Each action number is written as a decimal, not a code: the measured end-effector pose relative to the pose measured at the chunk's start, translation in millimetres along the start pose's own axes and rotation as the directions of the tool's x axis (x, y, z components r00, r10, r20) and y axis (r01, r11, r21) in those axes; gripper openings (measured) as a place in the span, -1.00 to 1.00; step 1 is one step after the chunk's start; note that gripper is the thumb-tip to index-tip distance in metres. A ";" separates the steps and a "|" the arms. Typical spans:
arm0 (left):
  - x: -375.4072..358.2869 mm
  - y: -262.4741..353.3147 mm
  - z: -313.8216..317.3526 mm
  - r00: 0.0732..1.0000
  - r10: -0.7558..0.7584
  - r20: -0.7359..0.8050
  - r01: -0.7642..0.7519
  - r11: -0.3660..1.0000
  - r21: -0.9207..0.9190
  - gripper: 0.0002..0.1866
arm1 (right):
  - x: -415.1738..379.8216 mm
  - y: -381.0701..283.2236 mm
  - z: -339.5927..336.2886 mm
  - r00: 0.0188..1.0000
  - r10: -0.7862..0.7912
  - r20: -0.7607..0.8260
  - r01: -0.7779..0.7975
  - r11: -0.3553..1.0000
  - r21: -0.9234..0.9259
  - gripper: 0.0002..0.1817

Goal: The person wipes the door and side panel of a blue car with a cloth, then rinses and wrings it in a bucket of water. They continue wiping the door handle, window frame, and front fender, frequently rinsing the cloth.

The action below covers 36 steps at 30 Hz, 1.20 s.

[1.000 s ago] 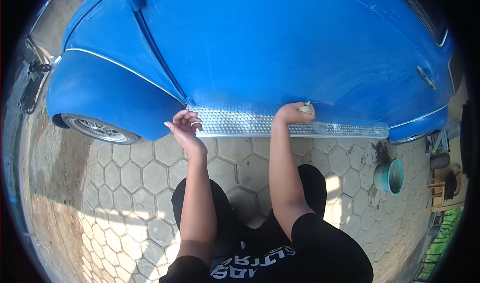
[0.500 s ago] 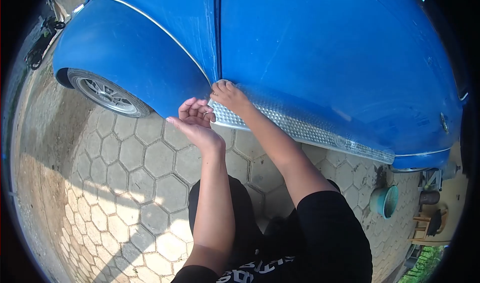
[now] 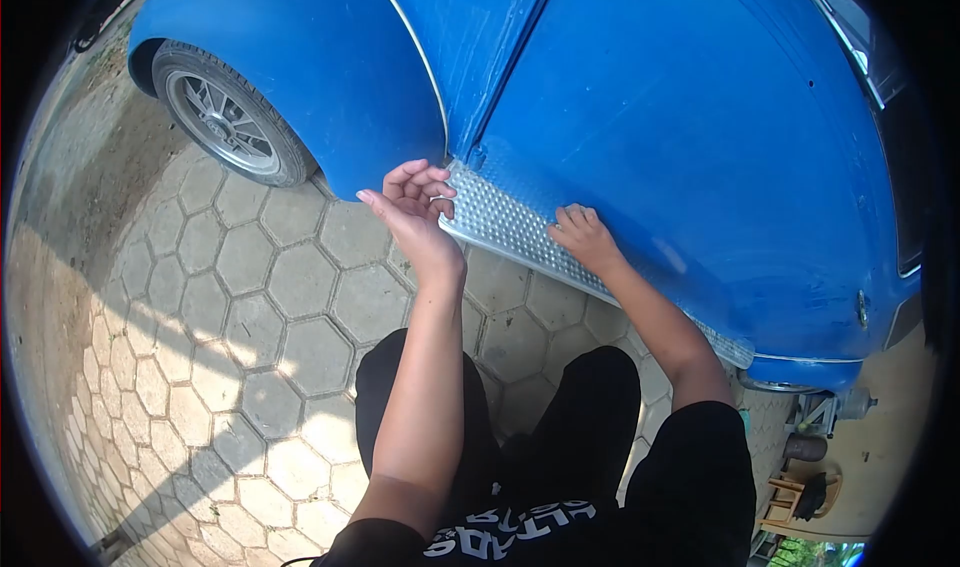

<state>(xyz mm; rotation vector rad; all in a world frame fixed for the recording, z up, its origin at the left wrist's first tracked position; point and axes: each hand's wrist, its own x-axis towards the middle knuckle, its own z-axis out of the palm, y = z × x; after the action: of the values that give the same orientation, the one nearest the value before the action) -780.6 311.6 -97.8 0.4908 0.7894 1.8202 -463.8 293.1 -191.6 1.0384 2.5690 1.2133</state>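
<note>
A blue car fills the upper part of the view, with a silver, dimpled running board along its lower side. My left hand is palm up beside the board's front end, its fingers loosely curled and apart, with nothing in it. Over the middle of the board, near the blue door, is my right hand. Its fingers are bent and point toward the front of the car. What lies under those fingers, if anything, is hidden.
The car's front wheel is at the upper left. Hexagonal paving covers the ground around my knees. A wooden chair with a dark item on it and a brown cylinder are at the lower right.
My right hand has moved right along the running board, away from its front end. My left hand keeps its palm-up pose. The view has shifted, and the wheel looks higher and larger.
</note>
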 end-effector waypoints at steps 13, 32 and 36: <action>-18.3 -31.5 26.9 0.989 -0.135 0.067 0.136 0.991 -0.013 -0.10 | 39.1 -2.5 17.6 0.996 -0.068 -0.064 0.062 0.994 -0.090 -0.89; -12.7 -56.5 26.3 0.989 -0.125 0.077 0.108 0.974 0.197 -0.12 | 171.2 40.7 -4.2 0.937 -0.001 -0.348 -0.063 0.983 -0.172 -0.90; -7.3 -71.9 30.2 0.980 -0.168 0.110 0.137 0.960 0.243 -0.07 | -4.4 60.4 -40.6 0.979 0.049 -0.199 -0.084 0.981 -0.172 -0.84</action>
<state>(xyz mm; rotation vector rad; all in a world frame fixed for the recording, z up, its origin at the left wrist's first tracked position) -710.8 330.6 -127.8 0.6752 0.9317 1.5442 -443.3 291.2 -121.7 1.0220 2.5187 1.6054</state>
